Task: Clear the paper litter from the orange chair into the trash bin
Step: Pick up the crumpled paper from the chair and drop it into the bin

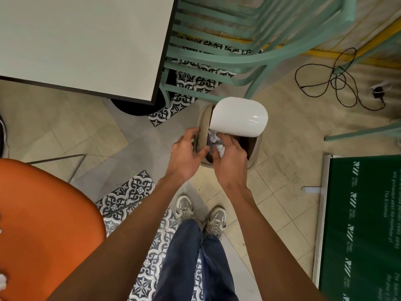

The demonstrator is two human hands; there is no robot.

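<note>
A beige trash bin [256, 146] stands on the floor ahead of my feet, its white lid [238, 117] tipped up. My left hand [184, 155] grips the bin's left rim. My right hand [230, 157] is over the bin's mouth, fingers closed on crumpled white paper [214, 141] just inside the opening. The orange chair [43, 224] fills the lower left. A scrap of white paper [2, 281] lies on its seat at the left frame edge.
A white table [82, 40] with a dark edge stands at the upper left. A mint-green chair [217, 57] is behind the bin. Black cables [338, 83] lie on the floor to the right. A green sign board [364, 224] lies at the lower right.
</note>
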